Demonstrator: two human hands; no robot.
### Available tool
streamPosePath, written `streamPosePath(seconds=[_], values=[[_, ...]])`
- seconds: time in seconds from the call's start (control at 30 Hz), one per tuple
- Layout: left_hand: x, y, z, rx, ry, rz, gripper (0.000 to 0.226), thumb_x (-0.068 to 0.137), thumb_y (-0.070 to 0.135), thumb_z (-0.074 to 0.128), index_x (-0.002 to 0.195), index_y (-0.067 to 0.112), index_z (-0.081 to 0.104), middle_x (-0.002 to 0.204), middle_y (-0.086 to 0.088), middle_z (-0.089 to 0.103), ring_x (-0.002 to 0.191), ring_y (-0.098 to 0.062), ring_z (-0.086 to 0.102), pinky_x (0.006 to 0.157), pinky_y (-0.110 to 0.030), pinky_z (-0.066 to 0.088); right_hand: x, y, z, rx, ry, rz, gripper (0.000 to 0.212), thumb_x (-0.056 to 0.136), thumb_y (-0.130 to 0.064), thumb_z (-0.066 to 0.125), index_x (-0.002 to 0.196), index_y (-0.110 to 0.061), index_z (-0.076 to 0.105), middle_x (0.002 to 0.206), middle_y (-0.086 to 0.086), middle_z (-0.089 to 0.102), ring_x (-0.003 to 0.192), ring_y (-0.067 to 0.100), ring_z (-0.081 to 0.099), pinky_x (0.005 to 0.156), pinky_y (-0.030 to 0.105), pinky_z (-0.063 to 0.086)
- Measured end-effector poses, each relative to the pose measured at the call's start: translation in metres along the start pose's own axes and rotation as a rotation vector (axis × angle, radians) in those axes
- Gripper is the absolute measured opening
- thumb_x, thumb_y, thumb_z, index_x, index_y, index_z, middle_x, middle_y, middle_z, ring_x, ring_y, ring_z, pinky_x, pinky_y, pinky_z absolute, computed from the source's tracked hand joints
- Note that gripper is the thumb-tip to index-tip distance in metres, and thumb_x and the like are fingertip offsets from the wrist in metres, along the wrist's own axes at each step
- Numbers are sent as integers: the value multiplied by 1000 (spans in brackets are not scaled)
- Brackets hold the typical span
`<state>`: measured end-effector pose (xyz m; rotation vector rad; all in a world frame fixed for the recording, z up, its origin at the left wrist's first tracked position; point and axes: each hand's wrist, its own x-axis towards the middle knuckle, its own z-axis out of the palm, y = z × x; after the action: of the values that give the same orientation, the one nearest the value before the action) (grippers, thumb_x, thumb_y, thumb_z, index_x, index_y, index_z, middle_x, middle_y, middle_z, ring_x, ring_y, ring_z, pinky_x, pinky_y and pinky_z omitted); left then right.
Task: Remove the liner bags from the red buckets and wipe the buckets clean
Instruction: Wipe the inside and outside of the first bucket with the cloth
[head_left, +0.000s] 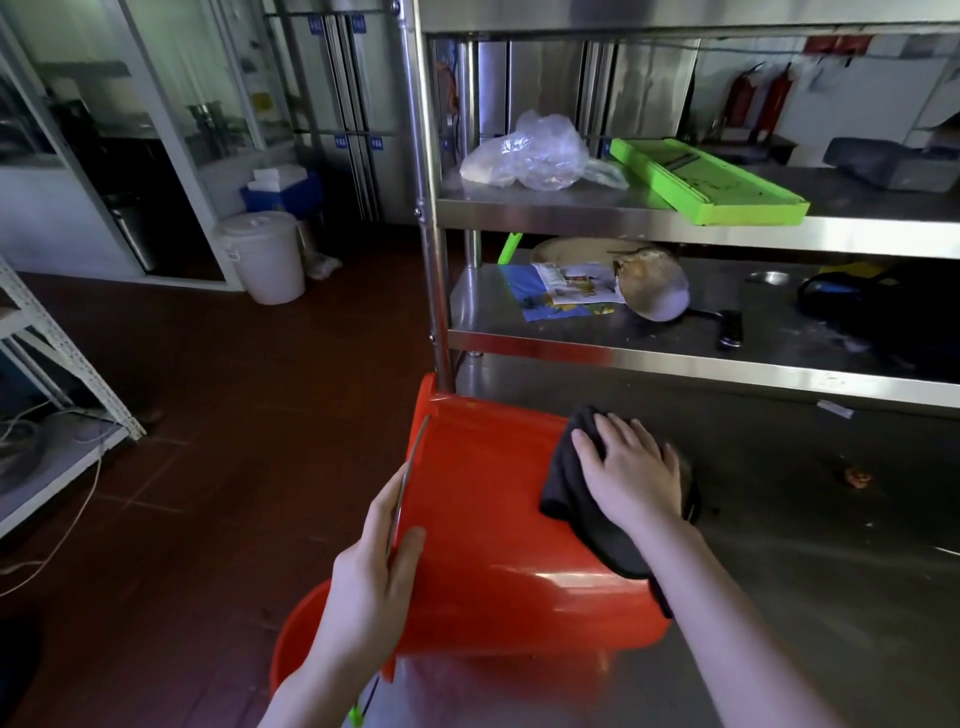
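A red bucket (488, 525) lies on its side on the steel table (810, 519), its mouth facing left past the table's edge. My left hand (371, 577) grips its rim and wire handle. My right hand (631, 475) presses a black cloth (576, 499) flat against the bucket's outer wall near its base. Part of a second red bucket (296, 639) shows below, behind my left forearm. A crumpled clear plastic bag (535, 156) rests on the upper shelf.
A steel shelf rack (436, 208) rises at the table's back, holding a green slicer board (711, 182), papers, a bowl (654, 286) and a knife. On the dark red floor stand a white lidded pail (265, 254) and a grey wire-strewn rack (57, 395) at left.
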<state>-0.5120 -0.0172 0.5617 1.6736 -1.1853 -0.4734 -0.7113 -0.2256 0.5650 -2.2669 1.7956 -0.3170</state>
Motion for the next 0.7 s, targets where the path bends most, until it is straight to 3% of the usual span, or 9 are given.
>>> streamPosePath(seconds=[0.07,0.2,0.27,0.37,0.4,0.47,0.53,0.57,0.7], values=[[-3,-1,0,4,-14,17,57,98,25,49,140,59,30,116,45,55,105,17,56,79,2,41,-3,-26,1,8,18,-74,61,95,-62,16,147,-35,32,157,-16,26,145,13,19,118,46,13],[-6,-6,-8,31,-34,43,61,98,17,52,139,57,31,123,40,54,110,13,56,86,-2,42,-39,-105,10,19,102,-443,61,95,-58,19,149,-32,31,158,-13,24,146,13,20,118,45,16],[-8,-10,-19,6,-82,18,63,97,17,55,140,57,31,125,35,57,116,7,56,92,-11,47,-55,-121,14,-7,133,-521,64,95,-58,15,151,-28,28,160,-10,21,147,15,17,118,48,16],[5,5,-30,10,-134,-66,66,92,41,57,140,63,19,102,39,63,86,5,67,76,-26,59,-66,-117,18,-14,175,-505,63,97,-57,17,151,-26,28,160,-7,22,147,19,18,118,49,16],[15,16,-29,-8,-116,-94,66,87,53,56,139,66,16,97,41,63,83,9,65,70,-22,57,-71,-115,19,-7,189,-503,63,97,-56,20,151,-26,29,160,-6,23,147,20,19,119,49,16],[47,32,-18,-17,-33,-133,66,84,66,51,141,62,18,104,30,64,97,4,63,78,-20,47,-86,-113,24,26,214,-504,61,96,-55,27,150,-27,29,159,-6,26,147,20,22,118,50,17],[79,45,-2,153,-21,-194,66,90,62,46,148,43,21,119,7,59,105,-16,59,82,-27,41,-100,-107,30,65,238,-529,60,94,-55,35,149,-29,33,157,-8,30,145,19,25,117,49,20],[89,51,7,237,-35,-218,64,94,56,43,150,34,21,118,-4,61,98,-21,59,79,-29,41,-104,-101,32,84,250,-543,60,94,-55,37,148,-30,34,156,-9,32,145,18,25,117,48,20],[87,55,21,291,-32,-164,52,102,40,36,150,27,23,77,8,56,63,-9,56,59,-29,46,-90,-61,27,73,242,-457,62,95,-60,29,150,-33,29,158,-6,26,147,18,22,118,45,20]])
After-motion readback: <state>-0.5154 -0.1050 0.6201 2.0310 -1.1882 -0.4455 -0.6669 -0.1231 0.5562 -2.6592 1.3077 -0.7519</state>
